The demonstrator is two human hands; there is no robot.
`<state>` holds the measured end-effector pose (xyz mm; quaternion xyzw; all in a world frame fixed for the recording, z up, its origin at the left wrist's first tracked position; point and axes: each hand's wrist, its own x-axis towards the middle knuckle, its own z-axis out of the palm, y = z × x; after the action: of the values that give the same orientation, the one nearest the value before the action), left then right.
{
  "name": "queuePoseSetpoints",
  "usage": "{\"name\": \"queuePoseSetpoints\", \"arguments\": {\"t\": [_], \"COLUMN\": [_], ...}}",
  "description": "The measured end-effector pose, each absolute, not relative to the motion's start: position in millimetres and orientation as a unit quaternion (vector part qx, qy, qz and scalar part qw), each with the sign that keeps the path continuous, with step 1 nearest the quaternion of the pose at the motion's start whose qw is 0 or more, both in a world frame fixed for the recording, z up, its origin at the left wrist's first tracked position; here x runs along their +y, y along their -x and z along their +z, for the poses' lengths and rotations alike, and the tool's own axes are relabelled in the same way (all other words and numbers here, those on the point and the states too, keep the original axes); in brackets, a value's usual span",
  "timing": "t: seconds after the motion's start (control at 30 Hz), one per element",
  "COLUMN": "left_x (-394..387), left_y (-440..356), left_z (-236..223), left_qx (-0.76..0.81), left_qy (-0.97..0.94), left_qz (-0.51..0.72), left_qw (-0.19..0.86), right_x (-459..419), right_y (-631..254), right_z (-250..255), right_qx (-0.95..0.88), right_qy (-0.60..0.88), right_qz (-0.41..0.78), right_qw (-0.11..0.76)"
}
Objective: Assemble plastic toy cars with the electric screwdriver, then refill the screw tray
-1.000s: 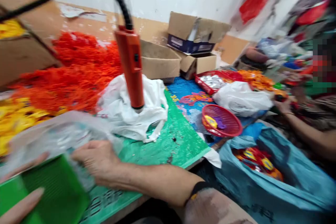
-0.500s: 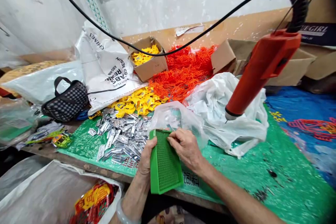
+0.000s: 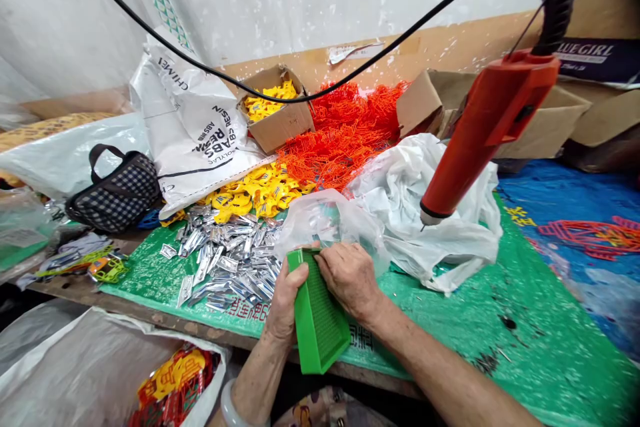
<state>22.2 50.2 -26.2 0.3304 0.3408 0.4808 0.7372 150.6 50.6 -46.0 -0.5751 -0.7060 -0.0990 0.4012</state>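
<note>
A green plastic tray [image 3: 323,313] with a grid of small holes is held up and tilted at the table's front edge. My left hand [image 3: 286,300] grips its left wall, thumb over the rim. At the tray's upper right edge, my right hand [image 3: 350,280] is closed, knuckles up, with its fingertips curled over the rim; what they pinch there, if anything, is hidden. Just behind the tray lies an opened clear plastic bag [image 3: 333,213]. Silvery flat parts [image 3: 235,260] are heaped to the left of my hands.
A red electric screwdriver [image 3: 487,137] hangs at the right on a black cable. Yellow plastic parts [image 3: 260,190], red plastic parts [image 3: 345,137] and a white bag [image 3: 435,200] lie farther back. A checked pouch [image 3: 120,190] stands left; a sack [image 3: 95,360] sits below the table edge.
The tray has turned and tilted, so its left wall shows more and its grid less. My right hand has curled more tightly at its upper edge. The view has shifted slightly.
</note>
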Motion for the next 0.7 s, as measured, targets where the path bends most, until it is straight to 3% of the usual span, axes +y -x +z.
{"name": "queuePoseSetpoints", "arguments": {"t": [0.4, 0.7], "left_x": [44, 37], "left_y": [-19, -23], "left_z": [-43, -32], "left_qx": [0.376, 0.412], "left_qy": [-0.469, -0.477], "left_qz": [0.503, 0.546], "left_qw": [0.621, 0.553], "right_x": [49, 47], "right_y": [-135, -138], "right_z": [-41, -43], "right_qx": [-0.628, -0.618], "right_qy": [0.637, 0.633], "right_qz": [0.037, 0.027], "right_qw": [0.446, 0.466]}}
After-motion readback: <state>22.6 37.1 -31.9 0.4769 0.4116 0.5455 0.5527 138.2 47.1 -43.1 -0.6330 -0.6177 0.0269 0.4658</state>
